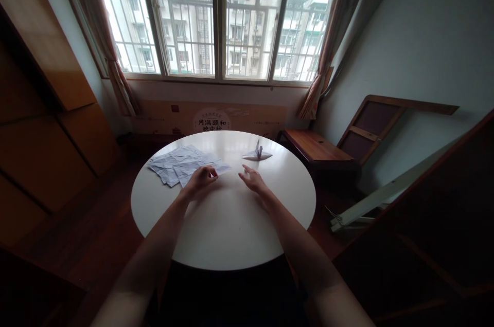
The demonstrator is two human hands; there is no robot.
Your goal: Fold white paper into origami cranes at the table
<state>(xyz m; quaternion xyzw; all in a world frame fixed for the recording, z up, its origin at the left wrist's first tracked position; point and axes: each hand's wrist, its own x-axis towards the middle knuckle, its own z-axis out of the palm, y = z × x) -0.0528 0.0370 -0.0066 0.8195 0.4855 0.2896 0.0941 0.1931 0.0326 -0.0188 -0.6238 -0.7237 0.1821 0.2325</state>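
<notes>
My left hand [204, 179] is at the right side of a loose pile of pale grey-white paper sheets [170, 162]. Its fingers curl loosely, with a small gap showing between fingers and thumb; I see nothing held in it. Across from it, my right hand [252, 180] hovers at or just above the table with thumb and fingers apart, holding nothing. Just beyond its fingertips stands a folded paper crane [258, 153], its thin neck and tail pointing up. All of this is on a round white table [227, 234].
A barred window [219, 23] with tied curtains [119, 85] fills the back. Behind the table stands a printed panel [250, 116]. To the right are a low wooden bench [314, 146], a leaning wooden frame [374, 121] and a pale folded stand [370, 203]. Wooden cabinets [85, 147] line the left.
</notes>
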